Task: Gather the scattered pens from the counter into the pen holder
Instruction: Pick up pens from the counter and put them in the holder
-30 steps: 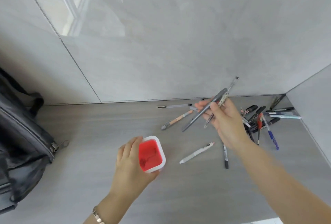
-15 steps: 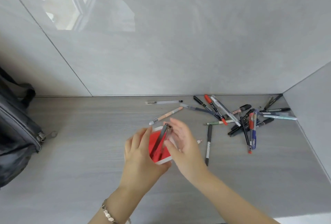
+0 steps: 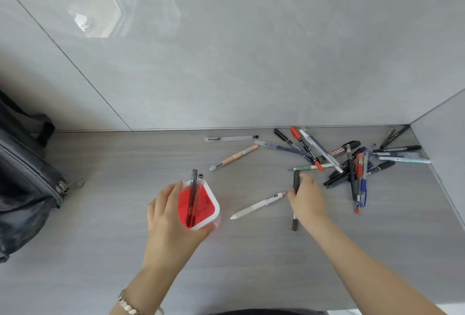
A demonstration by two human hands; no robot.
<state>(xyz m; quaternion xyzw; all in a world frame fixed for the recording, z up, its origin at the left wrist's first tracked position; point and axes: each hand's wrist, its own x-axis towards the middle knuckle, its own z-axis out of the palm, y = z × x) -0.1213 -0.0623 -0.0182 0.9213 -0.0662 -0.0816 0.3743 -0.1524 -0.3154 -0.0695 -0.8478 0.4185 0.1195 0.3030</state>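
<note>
- The left hand is wrapped around the pen holder, which stands on the grey counter; the fingers lie on its left side and the thumb presses near its front corner.
- The pen holder is white outside and red inside, and two dark pens already stand in it, leaning a little, with their tops above the rim.
- The right hand lies palm down over a black pen on the counter; the fingers curl around the pen's middle, but it cannot be told if they grip it firmly or only touch it.
- Both ends of the black pen show, one above the fingers and one below the hand.
- A white pen lies just beside the right hand, between this hand and the pen holder.
- An orange pen and a clear pen lie farther back, near the wall.
- A pile of pens lies crossed over each other in the right corner of the counter.
- A black bag sits at the left edge.
- A bracelet is on the left wrist.
</note>
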